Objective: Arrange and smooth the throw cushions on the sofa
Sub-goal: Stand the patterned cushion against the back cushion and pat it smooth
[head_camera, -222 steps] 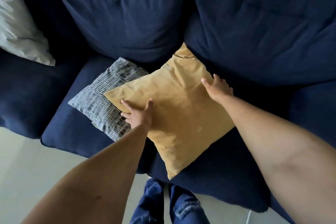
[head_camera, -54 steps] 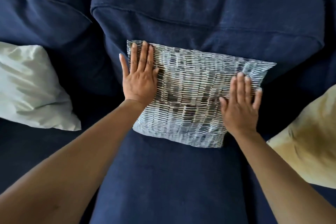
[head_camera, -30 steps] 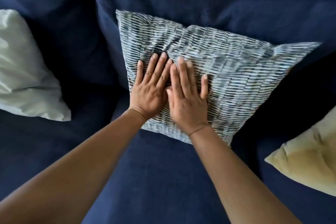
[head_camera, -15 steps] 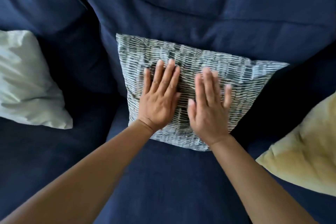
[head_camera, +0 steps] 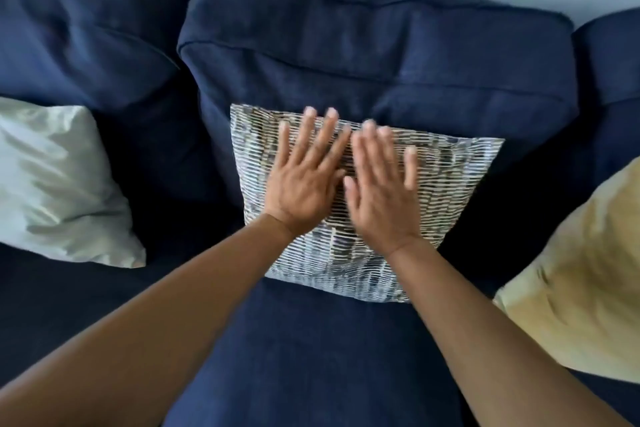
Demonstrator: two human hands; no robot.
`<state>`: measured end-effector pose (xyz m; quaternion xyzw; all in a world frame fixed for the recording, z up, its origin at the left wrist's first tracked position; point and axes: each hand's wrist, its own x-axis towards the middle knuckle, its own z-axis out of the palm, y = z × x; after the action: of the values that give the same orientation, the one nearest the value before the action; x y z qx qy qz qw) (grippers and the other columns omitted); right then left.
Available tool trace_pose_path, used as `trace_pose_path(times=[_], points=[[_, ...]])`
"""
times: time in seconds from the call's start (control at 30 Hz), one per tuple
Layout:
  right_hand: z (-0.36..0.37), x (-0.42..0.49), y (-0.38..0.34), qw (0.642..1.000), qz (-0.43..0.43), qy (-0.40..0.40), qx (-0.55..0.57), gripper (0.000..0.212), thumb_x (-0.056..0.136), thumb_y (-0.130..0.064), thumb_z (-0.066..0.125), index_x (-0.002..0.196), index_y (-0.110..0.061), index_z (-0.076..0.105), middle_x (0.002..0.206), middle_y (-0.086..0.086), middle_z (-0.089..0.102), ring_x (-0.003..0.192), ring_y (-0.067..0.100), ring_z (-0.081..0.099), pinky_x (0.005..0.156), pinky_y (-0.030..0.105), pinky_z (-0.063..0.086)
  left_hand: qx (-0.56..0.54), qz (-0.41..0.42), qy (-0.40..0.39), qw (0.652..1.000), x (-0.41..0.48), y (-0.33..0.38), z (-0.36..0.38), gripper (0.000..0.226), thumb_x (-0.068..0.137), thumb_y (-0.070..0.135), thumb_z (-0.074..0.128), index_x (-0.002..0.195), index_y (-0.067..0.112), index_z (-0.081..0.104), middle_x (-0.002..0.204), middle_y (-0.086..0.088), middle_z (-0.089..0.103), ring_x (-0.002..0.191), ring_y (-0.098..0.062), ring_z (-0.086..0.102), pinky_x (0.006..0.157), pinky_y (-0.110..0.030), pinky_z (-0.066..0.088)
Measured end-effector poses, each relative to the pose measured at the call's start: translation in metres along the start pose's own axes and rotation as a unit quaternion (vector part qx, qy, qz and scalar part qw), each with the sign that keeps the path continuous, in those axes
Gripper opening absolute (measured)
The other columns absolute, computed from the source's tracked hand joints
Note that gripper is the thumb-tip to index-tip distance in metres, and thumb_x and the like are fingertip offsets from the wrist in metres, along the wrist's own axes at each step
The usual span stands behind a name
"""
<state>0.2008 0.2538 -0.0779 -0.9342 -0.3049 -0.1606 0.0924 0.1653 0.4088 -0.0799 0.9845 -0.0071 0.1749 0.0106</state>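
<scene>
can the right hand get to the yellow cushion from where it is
Probably yes: the right hand lies open on the patterned cushion, and only bare sofa separates it from the yellow cushion on that side.

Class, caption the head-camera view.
Left hand and right hand, open, over patterned cushion on navy sofa.

Soft, even daylight; motion blur smears the right hand (head_camera: 382,199), deep shadows pool beside the patterned cushion (head_camera: 436,180), and wide-angle bending curves the edges.
</scene>
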Motion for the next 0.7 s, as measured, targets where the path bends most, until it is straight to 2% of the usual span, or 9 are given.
trace_pose_path(times=[0.07, 0.17, 0.23, 0.33, 0.37, 0.43, 0.5, 0.57, 0.7], points=[[0.01, 0.001, 0.01, 0.999, -0.021, -0.036, -0.015, 0.06, 0.103, -0.035, 0.031, 0.158, -0.015, 0.014, 0.166, 0.002, 0.008, 0.153, 0.018, 0.005, 0.122, 0.046, -0.005, 0.022, -0.015, -0.054, 0.998, 0.0, -0.008, 0.007, 0.059, 0.104, 0.04, 0.025, 0.16, 0.021, 0.016, 0.168, -0.003, 0.014, 0.155, -0.03, 0.004, 0.124, -0.054, -0.002], [0.008, -0.006, 0.066, 0.993, 0.094, -0.06, -0.035, 0.06, 0.103, -0.033, 0.026, 0.159, -0.019, 0.009, 0.167, -0.002, 0.005, 0.153, 0.016, 0.0, 0.121, 0.047, -0.004, 0.066, -0.115, -0.11, 0.985, -0.005, -0.056, 0.006, 0.061, 0.105, 0.043, 0.013, 0.161, 0.023, 0.0, 0.169, 0.002, 0.0, 0.155, -0.026, -0.009, 0.123, -0.056, -0.006], [-0.005, -0.014, 0.094, 0.986, 0.143, -0.052, -0.065, 0.06, 0.102, -0.033, 0.025, 0.158, -0.016, 0.013, 0.167, 0.0, 0.007, 0.153, 0.017, 0.002, 0.121, 0.051, -0.001, 0.067, -0.167, -0.112, 0.977, -0.009, -0.082, -0.004, 0.063, 0.105, 0.047, 0.014, 0.161, 0.021, 0.001, 0.169, 0.0, -0.002, 0.155, -0.028, -0.009, 0.122, -0.058, -0.006], [-0.018, -0.009, 0.085, 0.982, 0.176, -0.017, -0.064, 0.063, 0.102, -0.036, 0.027, 0.158, -0.011, 0.014, 0.167, 0.006, 0.008, 0.153, 0.021, 0.004, 0.121, 0.054, 0.001, 0.033, -0.228, -0.062, 0.971, -0.004, -0.082, -0.019, 0.067, 0.105, 0.045, 0.023, 0.16, 0.012, 0.005, 0.168, -0.009, -0.002, 0.155, -0.033, -0.007, 0.122, -0.059, -0.007], [-0.021, -0.003, 0.071, 0.984, 0.17, -0.003, -0.051, 0.063, 0.102, -0.036, 0.028, 0.157, -0.01, 0.014, 0.166, 0.007, 0.008, 0.153, 0.022, 0.004, 0.121, 0.052, -0.001, 0.019, -0.216, -0.038, 0.975, 0.0, -0.07, -0.023, 0.068, 0.104, 0.042, 0.027, 0.16, 0.009, 0.007, 0.168, -0.012, -0.002, 0.155, -0.034, -0.005, 0.122, -0.058, -0.007], [-0.022, 0.007, 0.038, 0.994, 0.111, 0.002, -0.016, 0.062, 0.102, -0.032, 0.029, 0.157, -0.01, 0.014, 0.166, 0.006, 0.007, 0.153, 0.022, 0.004, 0.122, 0.047, -0.004, -0.01, -0.129, -0.023, 0.991, 0.006, -0.037, -0.024, 0.068, 0.102, 0.04, 0.028, 0.16, 0.008, 0.011, 0.167, -0.01, 0.0, 0.155, -0.034, -0.001, 0.124, -0.055, -0.005], [-0.015, 0.008, 0.01, 0.999, 0.032, -0.038, 0.005, 0.062, 0.101, -0.031, 0.029, 0.158, -0.011, 0.015, 0.166, 0.004, 0.007, 0.154, 0.019, 0.003, 0.122, 0.045, -0.004, -0.007, -0.055, -0.07, 0.996, 0.005, -0.009, -0.015, 0.067, 0.102, 0.044, 0.016, 0.16, 0.012, 0.008, 0.168, -0.006, 0.0, 0.155, -0.028, -0.004, 0.125, -0.052, -0.003], [-0.003, 0.002, 0.007, 0.997, 0.001, -0.081, -0.012, 0.062, 0.1, -0.032, 0.028, 0.158, -0.013, 0.014, 0.167, 0.003, 0.009, 0.153, 0.018, 0.002, 0.122, 0.045, -0.005, 0.0, -0.077, -0.123, 0.989, 0.0, -0.008, -0.003, 0.067, 0.102, 0.048, 0.008, 0.16, 0.016, 0.0, 0.169, -0.002, -0.003, 0.155, -0.022, -0.011, 0.125, -0.049, -0.006], [0.001, -0.01, 0.066, 0.989, 0.072, -0.114, -0.06, 0.062, 0.103, -0.044, 0.02, 0.159, -0.021, 0.006, 0.167, -0.001, 0.001, 0.153, 0.017, -0.004, 0.121, 0.047, -0.005, 0.03, -0.151, -0.155, 0.976, -0.012, -0.052, 0.001, 0.068, 0.102, 0.052, 0.005, 0.16, 0.018, -0.008, 0.168, 0.0, -0.009, 0.154, -0.02, -0.014, 0.124, -0.052, -0.008]])
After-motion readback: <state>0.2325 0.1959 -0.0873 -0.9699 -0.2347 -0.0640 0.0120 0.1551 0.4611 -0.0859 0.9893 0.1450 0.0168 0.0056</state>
